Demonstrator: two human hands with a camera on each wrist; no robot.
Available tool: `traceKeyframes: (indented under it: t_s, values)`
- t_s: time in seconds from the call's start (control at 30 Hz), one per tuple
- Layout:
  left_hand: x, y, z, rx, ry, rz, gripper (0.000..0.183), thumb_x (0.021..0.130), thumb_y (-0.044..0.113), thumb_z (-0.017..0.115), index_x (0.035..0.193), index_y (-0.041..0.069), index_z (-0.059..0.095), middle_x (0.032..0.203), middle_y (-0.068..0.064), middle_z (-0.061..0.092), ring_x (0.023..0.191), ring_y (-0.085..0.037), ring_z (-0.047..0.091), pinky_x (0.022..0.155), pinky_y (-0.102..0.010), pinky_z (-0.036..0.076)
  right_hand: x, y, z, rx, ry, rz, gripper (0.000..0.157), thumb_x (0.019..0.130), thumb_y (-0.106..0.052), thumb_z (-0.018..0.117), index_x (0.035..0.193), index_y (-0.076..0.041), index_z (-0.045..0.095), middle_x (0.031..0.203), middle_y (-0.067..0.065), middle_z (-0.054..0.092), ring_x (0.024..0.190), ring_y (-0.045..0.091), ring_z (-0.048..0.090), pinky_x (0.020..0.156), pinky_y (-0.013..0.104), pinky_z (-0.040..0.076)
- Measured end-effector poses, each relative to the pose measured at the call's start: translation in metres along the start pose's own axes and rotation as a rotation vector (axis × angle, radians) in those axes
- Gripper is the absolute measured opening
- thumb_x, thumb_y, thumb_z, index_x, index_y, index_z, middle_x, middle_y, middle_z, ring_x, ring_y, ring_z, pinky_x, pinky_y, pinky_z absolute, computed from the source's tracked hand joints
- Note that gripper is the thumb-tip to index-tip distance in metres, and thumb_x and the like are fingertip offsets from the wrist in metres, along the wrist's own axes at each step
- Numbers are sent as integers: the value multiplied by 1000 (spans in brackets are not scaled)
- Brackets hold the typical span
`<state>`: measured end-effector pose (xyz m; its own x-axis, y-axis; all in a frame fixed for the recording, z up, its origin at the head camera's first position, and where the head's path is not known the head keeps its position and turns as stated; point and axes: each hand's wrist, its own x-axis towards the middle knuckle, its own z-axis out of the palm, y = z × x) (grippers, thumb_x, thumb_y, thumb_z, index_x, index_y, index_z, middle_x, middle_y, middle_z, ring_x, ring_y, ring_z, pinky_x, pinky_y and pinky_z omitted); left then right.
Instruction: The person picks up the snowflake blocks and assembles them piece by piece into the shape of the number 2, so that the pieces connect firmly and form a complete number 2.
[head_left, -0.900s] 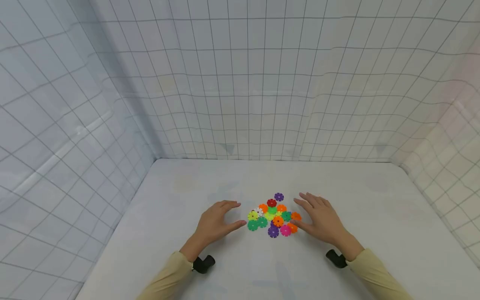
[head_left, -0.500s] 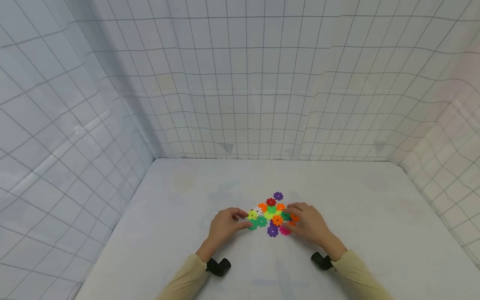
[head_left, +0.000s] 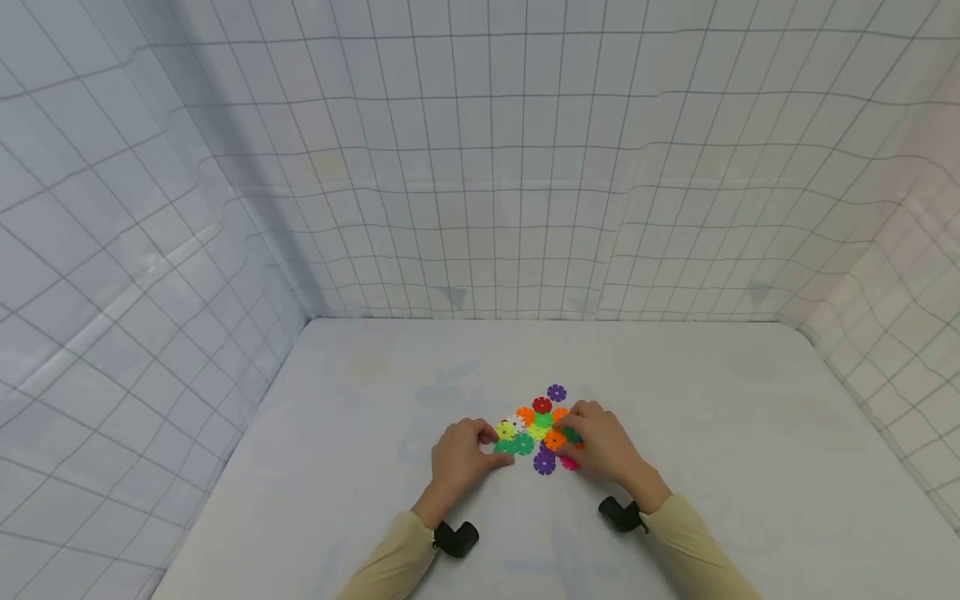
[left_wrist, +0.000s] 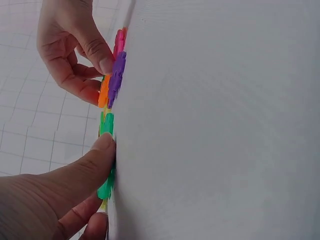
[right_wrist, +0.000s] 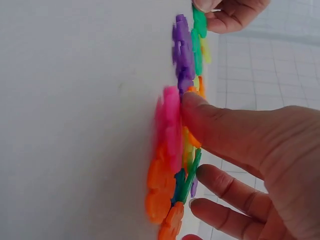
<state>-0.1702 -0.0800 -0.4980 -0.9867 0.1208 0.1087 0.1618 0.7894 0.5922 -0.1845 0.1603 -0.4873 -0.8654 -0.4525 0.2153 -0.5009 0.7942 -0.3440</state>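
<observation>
A cluster of colourful notched interlocking discs lies on the white table point(head_left: 675, 375). My left hand point(head_left: 459, 458) pinches a green interlocking disc point(left_wrist: 105, 187) at the cluster's left side, thumb on its near edge and fingers curled behind. My right hand point(head_left: 603, 446) holds an orange interlocking disc point(head_left: 554, 440) between thumb and fingers; its other fingers come close to a dark green disc point(right_wrist: 191, 175). Purple discs point(head_left: 544, 463) and a pink disc point(right_wrist: 171, 130) lie on the near side. A white disc point(head_left: 515, 423), a red disc point(head_left: 542, 405) and a yellow disc point(head_left: 506, 431) lie farther back.
A single purple disc point(head_left: 557, 392) lies at the cluster's far end. White grid-lined walls point(head_left: 480, 208) rise behind the table and along both sides. Black wrist cameras sit at both sleeve cuffs.
Both hands have moved inward onto the cluster from either side. Their spread fingers have closed, the left on a green disc, the right on an orange one. The discs have barely shifted.
</observation>
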Motion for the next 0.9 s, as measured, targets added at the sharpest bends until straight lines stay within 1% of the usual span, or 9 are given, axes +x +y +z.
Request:
traceKeyframes:
  t_s: [0.2,0.3,0.37,0.47,0.57,0.6,0.7,0.8,0.9]
  values:
    - [-1,-1,1,-41,1,12,33,68,39,85,84,17,65,75,9,57,65,-10,48,55,-25,40,2,-1,2,37,62,-11,28,70,-18,85,90,-9,69,86,3,56,82,22,49,69,36,46]
    - [-2,-4,2,-98,6,26,31,69,35,84,83,17,62,72,11,59,60,-7,48,53,-24,40,1,-3,2,81,72,20,24,71,-14,84,87,-11,66,85,1,57,82,21,50,70,35,48]
    - [-2,-6,2,-148,13,45,29,71,32,84,82,16,62,71,11,59,59,-5,50,54,-24,41,0,-5,1,117,70,53,22,72,-13,83,84,-13,64,85,-2,57,82,18,51,70,33,49]
    - [-3,-10,0,-231,19,76,25,74,26,82,81,14,62,70,10,61,61,-5,55,58,-25,45,-1,-7,0,166,53,99,20,74,-14,82,80,-16,62,79,-5,56,77,16,51,67,31,48]
    - [-3,-14,-3,-306,-2,97,21,76,22,81,85,10,66,71,8,64,64,-6,59,61,-27,48,-2,-7,0,217,31,127,20,76,-15,81,77,-18,61,73,-9,54,72,14,49,65,30,46]
    - [-3,-16,-4,-325,-16,93,20,77,22,80,87,10,67,72,7,65,64,-7,59,62,-27,48,-2,-7,0,234,27,135,20,76,-14,80,76,-19,61,72,-10,53,71,14,48,64,29,46]
    - [-1,-17,-7,-387,-68,64,21,80,21,78,93,6,71,73,4,66,65,-8,59,62,-26,48,-4,-6,1,270,26,144,19,77,-13,79,76,-19,61,71,-12,53,70,11,49,65,28,46]
    - [2,-15,-12,-488,-120,-21,24,82,21,75,97,3,72,75,2,66,65,-11,58,60,-26,48,-4,-4,2,320,63,124,19,77,-10,79,79,-17,61,72,-12,55,70,10,51,63,26,48]
    - [7,-9,-18,-620,-148,-105,26,84,21,74,99,0,71,79,-3,67,67,-17,62,62,-29,52,-1,-4,0,399,125,104,18,78,-9,78,82,-14,61,73,-10,59,68,10,55,61,24,51]
